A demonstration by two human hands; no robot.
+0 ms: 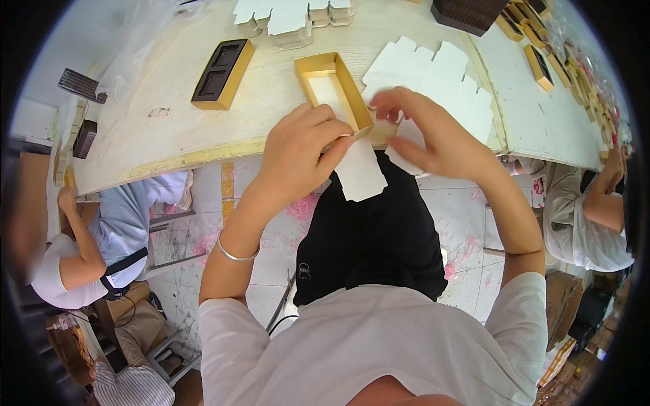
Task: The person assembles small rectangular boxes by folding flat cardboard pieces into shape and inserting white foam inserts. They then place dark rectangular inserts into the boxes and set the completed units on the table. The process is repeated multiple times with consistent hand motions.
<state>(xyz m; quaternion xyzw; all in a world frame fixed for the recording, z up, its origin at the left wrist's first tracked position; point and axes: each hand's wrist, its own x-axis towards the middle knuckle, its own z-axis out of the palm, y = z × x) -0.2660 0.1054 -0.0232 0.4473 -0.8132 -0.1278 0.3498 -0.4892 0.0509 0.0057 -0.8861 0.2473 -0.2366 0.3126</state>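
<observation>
A gold cardboard box [349,95] with a white inside lies open on the table, its near end at the table's edge. My left hand [303,145] pinches the box's near end between thumb and curled fingers. From that end a white flap [361,172] hangs over the edge above my lap. Beside the box's near right corner is my right hand [433,135], fingers apart and a little blurred, with nothing visible in it. Flat white carton blanks [437,74] are spread on the table just beyond my right hand.
A gold box with a dark tray [221,71] sits at the left. More folded blanks [291,20] lie at the far side. Dark trays [467,13] are stacked far right, near several gold boxes [539,68]. Other people [88,250] sit along the table [156,135] on both sides.
</observation>
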